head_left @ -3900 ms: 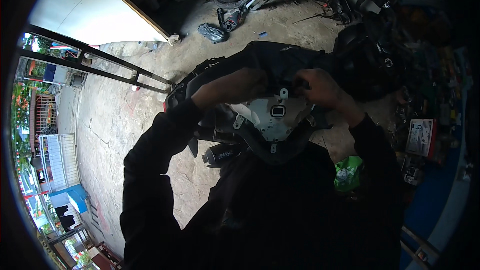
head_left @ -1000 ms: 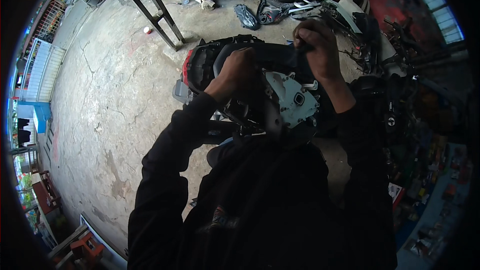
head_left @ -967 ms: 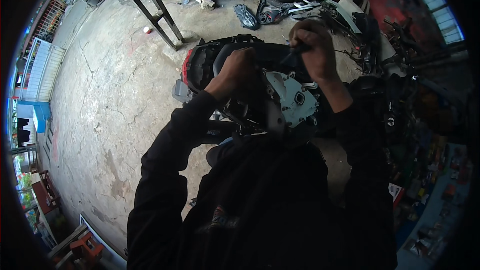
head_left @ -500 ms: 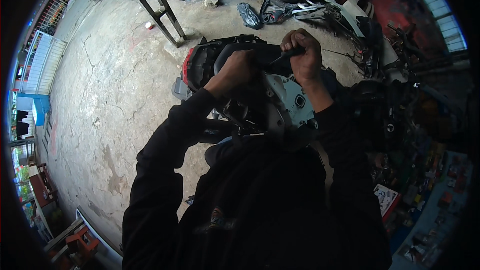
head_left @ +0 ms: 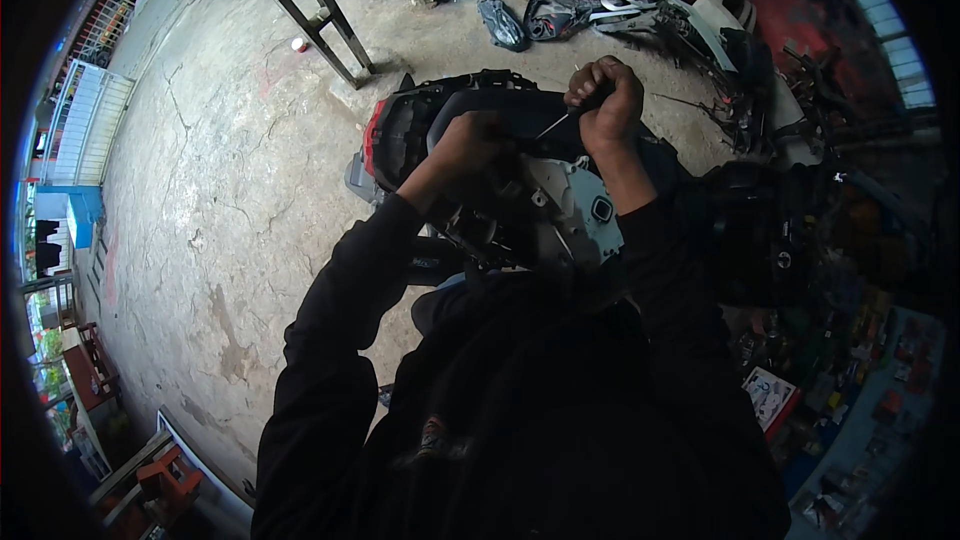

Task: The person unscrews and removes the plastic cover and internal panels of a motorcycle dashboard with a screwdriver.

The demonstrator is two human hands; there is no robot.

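Observation:
A partly stripped scooter stands before me, with a red-edged tail [head_left: 372, 140], a dark seat [head_left: 520, 108] and a pale blue-green panel [head_left: 590, 208]. My right hand [head_left: 610, 108] is raised over the seat's right part, closed around the dark handle of a screwdriver [head_left: 555, 126]. Its thin metal shaft slants down to the left, toward the seat's near edge. To the left of the tip, my left hand [head_left: 463, 150] bends over a dark part by that edge, fingers curled. What those fingers grip is lost in shadow.
Black and white body parts [head_left: 660, 15] lie piled at the far right. A dark metal post [head_left: 320, 30] rises behind the scooter. Small parts crowd a bluish bench [head_left: 885, 410] on the right; a red-brown stool [head_left: 170, 475] stands at lower left.
My right hand has tilted and drawn slightly up, so more of the screwdriver's shaft shows. My left hand has shifted a little down and to the left.

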